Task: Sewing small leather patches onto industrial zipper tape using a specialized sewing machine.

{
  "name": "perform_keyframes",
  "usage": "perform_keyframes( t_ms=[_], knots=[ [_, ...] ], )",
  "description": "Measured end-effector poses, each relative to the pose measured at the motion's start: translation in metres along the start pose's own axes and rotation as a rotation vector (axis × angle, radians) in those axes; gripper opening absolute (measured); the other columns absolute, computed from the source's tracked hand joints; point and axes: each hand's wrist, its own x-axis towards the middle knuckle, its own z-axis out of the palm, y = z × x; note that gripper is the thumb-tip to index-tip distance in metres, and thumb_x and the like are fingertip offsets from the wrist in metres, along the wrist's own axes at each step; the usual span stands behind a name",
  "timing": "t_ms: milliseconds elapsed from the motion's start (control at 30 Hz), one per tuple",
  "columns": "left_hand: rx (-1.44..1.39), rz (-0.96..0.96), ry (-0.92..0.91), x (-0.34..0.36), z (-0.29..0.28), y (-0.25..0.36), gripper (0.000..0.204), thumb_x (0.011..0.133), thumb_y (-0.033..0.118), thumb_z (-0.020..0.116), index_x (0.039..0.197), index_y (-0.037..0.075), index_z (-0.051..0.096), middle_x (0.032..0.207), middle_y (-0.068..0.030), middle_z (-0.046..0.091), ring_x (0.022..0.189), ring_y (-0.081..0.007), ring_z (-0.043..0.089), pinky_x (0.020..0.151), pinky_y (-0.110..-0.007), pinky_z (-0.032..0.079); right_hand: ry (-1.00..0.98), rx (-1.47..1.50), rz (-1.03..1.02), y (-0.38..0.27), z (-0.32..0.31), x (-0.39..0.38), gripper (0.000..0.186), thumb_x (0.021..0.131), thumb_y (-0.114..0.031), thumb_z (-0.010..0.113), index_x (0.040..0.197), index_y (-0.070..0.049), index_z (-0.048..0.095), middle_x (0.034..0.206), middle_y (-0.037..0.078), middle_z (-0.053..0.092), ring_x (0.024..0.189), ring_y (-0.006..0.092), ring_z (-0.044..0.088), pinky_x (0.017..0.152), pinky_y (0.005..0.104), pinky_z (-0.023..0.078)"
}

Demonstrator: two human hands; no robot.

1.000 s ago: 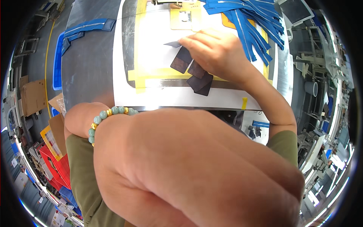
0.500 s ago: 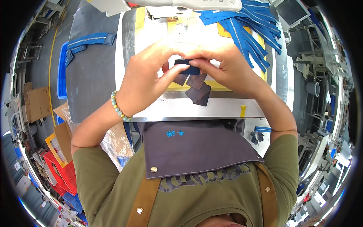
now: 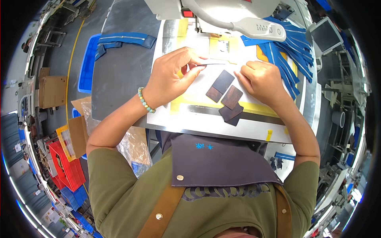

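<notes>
My left hand (image 3: 174,73) pinches a thin dark patch (image 3: 214,64) between thumb and fingers, seen nearly edge-on. My right hand (image 3: 260,79) is curled closed just to the right of it, apart from the patch; whatever its fingers may hold is hidden. Below and between the hands lie several small rectangular patches, loosely overlapping: a black one (image 3: 223,80), a brown one (image 3: 232,97) and a dark one (image 3: 231,114) nearer to me. They rest on a white work plate (image 3: 190,119) with yellow tape strips.
A machine head (image 3: 222,10) with a white control handle (image 3: 260,29) hangs over the far side. Blue zipper strips (image 3: 283,59) pile at the right. Another blue zipper piece (image 3: 123,38) lies on the left, beside a blue bin (image 3: 88,63). A red crate (image 3: 66,164) stands lower left.
My right hand has let go of the dark patch and moved right, its fingers curling. My left hand keeps the patch, now turned edge-on. The whole view has shifted.
</notes>
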Motion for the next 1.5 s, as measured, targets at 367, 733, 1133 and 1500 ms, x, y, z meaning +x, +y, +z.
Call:
perform_keyframes(
  t_ms=[367,733,1133,1500],
  knots=[
    [0.382,0.611,-0.079,0.029,0.002,-0.036,0.039,0.080,0.003,0.079,0.119,0.005,0.074,0.110,-0.0101,0.077,0.090,-0.0262,0.074,0.076,-0.036,0.061,0.026,0.859,0.385,0.010,0.000,0.033,0.028,0.102,-0.025,0.070,0.091,0.000,0.073,0.082,0.013,0.071,0.080,0.0270,0.071,0.078,0.0365,0.055],
    [0.466,0.723,-0.029,0.052,0.024,-0.060,0.031,0.081,0.002,0.077,0.112,0.003,0.073,0.112,-0.0100,0.076,0.093,-0.0265,0.075,0.078,-0.036,0.061,0.270,-0.093,-0.043,0.020,0.007,0.028,0.009,0.089,-0.018,0.079,0.084,-0.011,0.077,0.076,0.001,0.067,0.065,0.0216,0.066,0.060,0.0351,0.054],
    [0.666,0.726,-0.108,0.059,0.015,-0.056,0.037,0.078,0.009,0.076,0.114,0.003,0.079,0.104,-0.0070,0.075,0.086,-0.0202,0.072,0.070,-0.032,0.058,0.131,0.256,-0.011,0.032,0.026,0.021,0.029,0.097,-0.017,0.072,0.123,-0.005,0.075,0.136,0.013,0.066,0.127,0.0336,0.061,0.106,0.0441,0.051],
    [0.686,0.703,-0.142,0.062,0.030,-0.059,0.026,0.081,0.010,0.077,0.107,0.006,0.077,0.105,-0.0032,0.074,0.089,-0.0163,0.070,0.076,-0.030,0.056,0.196,0.354,0.062,0.037,0.024,0.019,0.013,0.095,-0.013,0.072,0.101,-0.003,0.076,0.120,0.011,0.072,0.109,0.0303,0.068,0.093,0.0416,0.057]
  ],
)
